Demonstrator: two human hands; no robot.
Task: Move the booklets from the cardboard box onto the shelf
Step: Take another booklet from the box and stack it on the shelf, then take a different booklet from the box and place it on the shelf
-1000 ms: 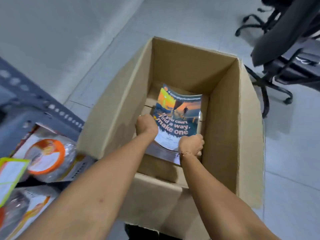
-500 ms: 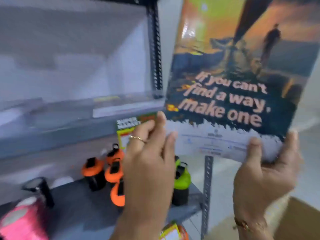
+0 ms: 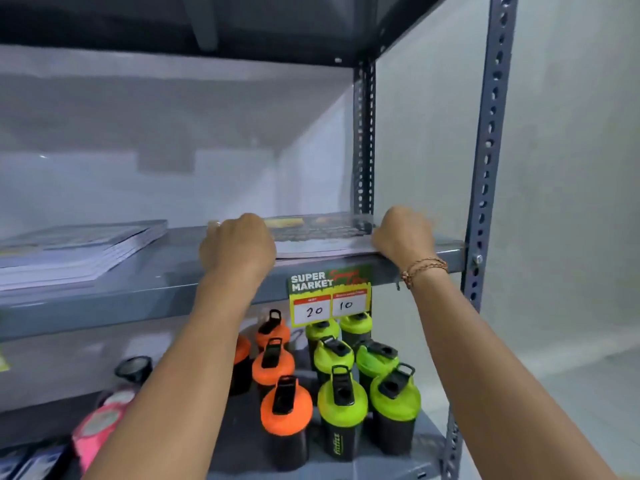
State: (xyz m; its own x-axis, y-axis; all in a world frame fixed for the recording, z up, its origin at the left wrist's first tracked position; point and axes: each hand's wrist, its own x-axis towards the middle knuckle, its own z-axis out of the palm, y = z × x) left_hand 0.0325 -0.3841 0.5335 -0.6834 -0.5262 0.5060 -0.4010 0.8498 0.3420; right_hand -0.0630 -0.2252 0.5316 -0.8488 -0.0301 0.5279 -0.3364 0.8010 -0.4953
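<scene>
A booklet with a dark printed cover lies flat on the grey metal shelf, at its right end by the rear upright. My left hand rests curled on the booklet's left edge. At the front right corner of the booklet my right hand grips it. Another stack of booklets lies further left on the same shelf board. The cardboard box is out of view.
A SUPER MARKET price tag hangs from the shelf's front lip. Below stand orange-lidded shaker bottles and green-lidded shaker bottles, with pink items at lower left. Perforated uprights frame the right side. A white wall lies beyond.
The booklet came out of the cardboard box, was held upright in front of the shelf, and now lies flat on the shelf board under both hands.
</scene>
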